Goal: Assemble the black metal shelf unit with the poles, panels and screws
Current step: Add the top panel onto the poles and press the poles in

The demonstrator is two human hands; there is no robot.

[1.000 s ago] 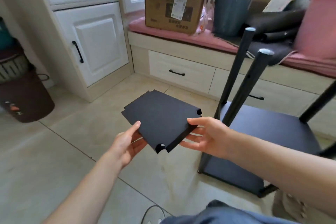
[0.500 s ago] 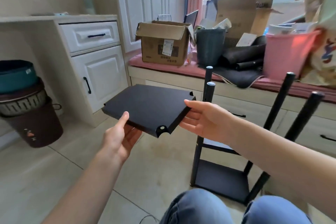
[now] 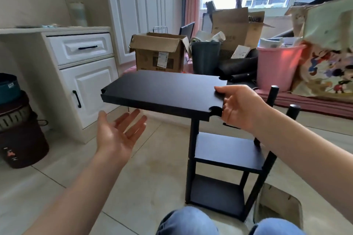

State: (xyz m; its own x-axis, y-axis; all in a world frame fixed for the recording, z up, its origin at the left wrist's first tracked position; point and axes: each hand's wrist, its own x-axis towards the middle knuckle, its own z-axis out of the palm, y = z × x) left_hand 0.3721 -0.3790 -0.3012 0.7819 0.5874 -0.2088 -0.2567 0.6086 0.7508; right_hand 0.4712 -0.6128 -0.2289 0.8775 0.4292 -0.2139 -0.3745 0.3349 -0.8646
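Note:
A flat black shelf panel (image 3: 164, 91) with notched corners hangs level in the air in front of me. My right hand (image 3: 242, 107) grips its right edge, thumb on top and fingers underneath. My left hand (image 3: 116, 133) is below the panel's left part, palm up, fingers spread, touching nothing. Below and to the right stands the partly built black shelf unit (image 3: 227, 168) with two panels mounted between upright poles. Two pole tops (image 3: 293, 109) stick up behind my right wrist; the panel hides the front left pole's top.
A white cabinet (image 3: 84, 82) stands at left, with stacked baskets (image 3: 17, 120) beside it. Cardboard boxes (image 3: 158, 53), a grey bin (image 3: 205, 57) and a pink bucket (image 3: 277, 66) crowd the window bench behind. A cardboard piece (image 3: 278, 204) lies by my right knee.
The panel has risen, swung level and moved right, over the shelf unit. My left hand has let go of it and now lies open beneath. My view tilted upward.

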